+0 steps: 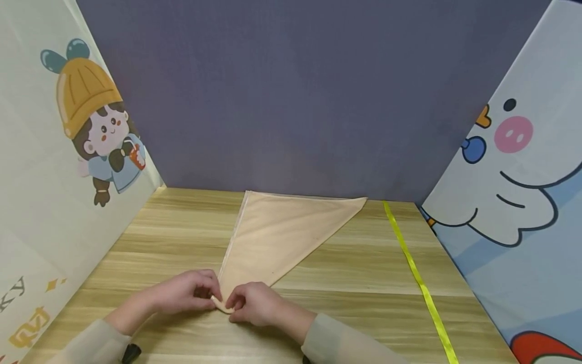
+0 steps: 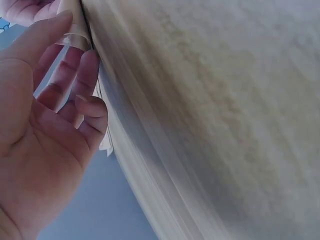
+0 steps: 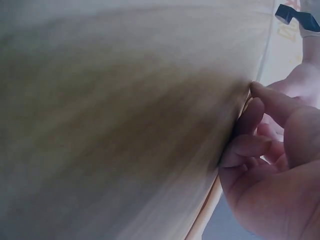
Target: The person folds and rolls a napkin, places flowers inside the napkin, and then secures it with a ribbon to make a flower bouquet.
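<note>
Hemmed in by a dark wall (image 1: 295,91) behind and printed panels (image 1: 545,192) on both sides. On the table (image 1: 354,293), laid with wood showing either side: a tan cloth (image 1: 282,232), reaching the far edge. Pinched at its near, rolled corner by left hand (image 1: 188,292) and right hand (image 1: 256,303). Down the right, a yellow strip (image 1: 420,280). Legible on the left panel: "KY" (image 1: 13,293).

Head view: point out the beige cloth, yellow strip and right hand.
Beige cloth (image 1: 284,232), head view: middle of its spread area.
Yellow strip (image 1: 424,288), head view: midway along it.
Right hand (image 1: 260,304), head view: back of hand.
</note>
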`<state>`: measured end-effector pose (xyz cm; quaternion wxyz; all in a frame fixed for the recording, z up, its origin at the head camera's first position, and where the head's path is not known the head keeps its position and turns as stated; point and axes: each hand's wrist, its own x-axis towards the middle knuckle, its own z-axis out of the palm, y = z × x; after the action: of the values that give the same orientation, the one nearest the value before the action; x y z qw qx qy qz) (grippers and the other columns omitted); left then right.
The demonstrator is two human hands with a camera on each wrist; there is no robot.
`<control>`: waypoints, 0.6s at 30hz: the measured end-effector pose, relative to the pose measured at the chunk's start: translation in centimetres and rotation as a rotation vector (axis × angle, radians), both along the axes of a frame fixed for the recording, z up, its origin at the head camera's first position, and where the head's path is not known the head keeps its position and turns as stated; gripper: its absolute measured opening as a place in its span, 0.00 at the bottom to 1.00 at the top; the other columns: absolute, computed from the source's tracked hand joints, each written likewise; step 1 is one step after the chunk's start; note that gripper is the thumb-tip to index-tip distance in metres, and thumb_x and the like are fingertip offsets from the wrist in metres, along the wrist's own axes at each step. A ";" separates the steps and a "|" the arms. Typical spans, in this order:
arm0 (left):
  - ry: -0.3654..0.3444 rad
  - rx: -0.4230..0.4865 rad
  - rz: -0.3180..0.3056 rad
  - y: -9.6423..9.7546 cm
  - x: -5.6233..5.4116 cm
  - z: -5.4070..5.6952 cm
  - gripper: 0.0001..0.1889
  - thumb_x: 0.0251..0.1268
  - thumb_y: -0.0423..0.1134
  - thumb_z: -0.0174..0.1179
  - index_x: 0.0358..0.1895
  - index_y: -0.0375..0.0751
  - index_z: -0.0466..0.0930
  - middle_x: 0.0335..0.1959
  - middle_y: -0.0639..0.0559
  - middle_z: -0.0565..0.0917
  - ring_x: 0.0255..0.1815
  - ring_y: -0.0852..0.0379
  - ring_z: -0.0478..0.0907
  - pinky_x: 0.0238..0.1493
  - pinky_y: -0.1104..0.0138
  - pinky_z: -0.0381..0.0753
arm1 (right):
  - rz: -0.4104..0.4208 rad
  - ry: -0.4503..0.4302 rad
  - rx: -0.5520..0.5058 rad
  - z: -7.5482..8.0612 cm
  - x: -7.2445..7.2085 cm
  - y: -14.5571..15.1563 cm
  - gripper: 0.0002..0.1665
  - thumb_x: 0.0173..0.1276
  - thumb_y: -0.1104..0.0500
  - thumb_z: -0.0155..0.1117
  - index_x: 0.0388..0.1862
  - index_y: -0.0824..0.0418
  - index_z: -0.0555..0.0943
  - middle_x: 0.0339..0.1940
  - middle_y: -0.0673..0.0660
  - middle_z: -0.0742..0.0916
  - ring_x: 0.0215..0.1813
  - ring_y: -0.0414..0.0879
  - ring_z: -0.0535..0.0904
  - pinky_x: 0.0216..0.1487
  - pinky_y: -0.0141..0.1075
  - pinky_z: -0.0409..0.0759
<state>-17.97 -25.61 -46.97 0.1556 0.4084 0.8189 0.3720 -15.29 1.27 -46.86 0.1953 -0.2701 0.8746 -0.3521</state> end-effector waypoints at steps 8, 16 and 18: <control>0.049 -0.018 0.027 -0.1 -0.4 0.3 0.05 0.82 0.44 0.66 0.50 0.58 0.91 0.46 0.65 0.89 0.48 0.71 0.82 0.50 0.69 0.83 | -0.034 0.043 0.020 0.2 0.0 0.1 0.08 0.68 0.58 0.82 0.41 0.51 0.89 0.27 0.38 0.84 0.30 0.28 0.76 0.40 0.24 0.76; 0.052 -0.031 0.078 0.4 -0.8 0.2 0.05 0.82 0.43 0.66 0.50 0.53 0.90 0.44 0.65 0.91 0.43 0.73 0.80 0.45 0.70 0.81 | -0.074 0.011 -0.050 -0.1 -0.1 0.1 0.02 0.74 0.58 0.77 0.40 0.56 0.92 0.23 0.41 0.85 0.24 0.30 0.75 0.32 0.25 0.76; 0.023 -0.034 0.104 0.7 -0.8 0.1 0.05 0.82 0.43 0.66 0.50 0.52 0.89 0.42 0.64 0.91 0.42 0.72 0.80 0.44 0.70 0.81 | -0.083 0.003 -0.067 -0.3 -0.1 0.2 0.04 0.76 0.58 0.75 0.42 0.57 0.92 0.23 0.41 0.85 0.22 0.30 0.76 0.30 0.25 0.77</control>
<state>-18.80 -24.92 -46.82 0.1336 0.3670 0.8470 0.3606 -15.42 1.42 -47.13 0.1702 -0.2404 0.8731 -0.3884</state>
